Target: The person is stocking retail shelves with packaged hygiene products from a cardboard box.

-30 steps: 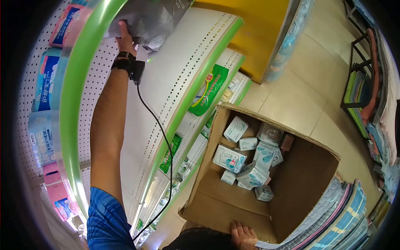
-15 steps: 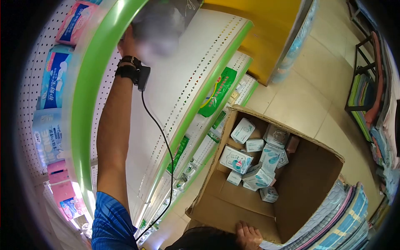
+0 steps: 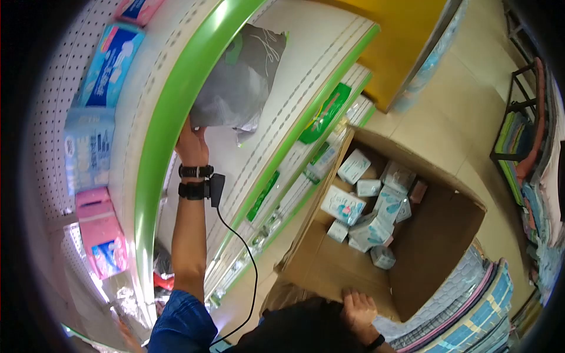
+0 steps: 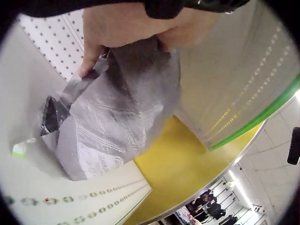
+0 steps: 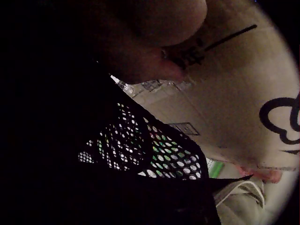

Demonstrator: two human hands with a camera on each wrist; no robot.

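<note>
"Item one, and its place?"
"Gray bag [image 3: 232,94], soft-sided, creased. Head view, 11 o'clock, over the white shelf [image 3: 321,44]; whether it bears on the shelf, we cannot tell."
"Left grip [image 3: 193,147]?"
"At 10 o'clock, fingers and thumb pinching the bag's near edge."
"Best handling?"
"It looks slack, so we would gather a firm fold, move slowly, and hold it clear of the green edge strip [image 3: 159,141] at its 8 o'clock, where we judge it could snag."
"Right grip [image 3: 360,310]?"
"At 5 o'clock, fingers hooked over the rim of the cardboard box [image 3: 441,235]. A steady brace there, we judge, guards against tipping while the other arm reaches."
"Contents?"
"White-and-blue packets [image 3: 344,206], jumbled, mostly toward the box's 11 o'clock; uncounted by us."
"Surroundings?"
"Blue pack [image 3: 115,65], 10 o'clock; pink pack [image 3: 100,217], just under 9; stacked quilted textiles [image 3: 453,306], between 4 and 5."
</note>
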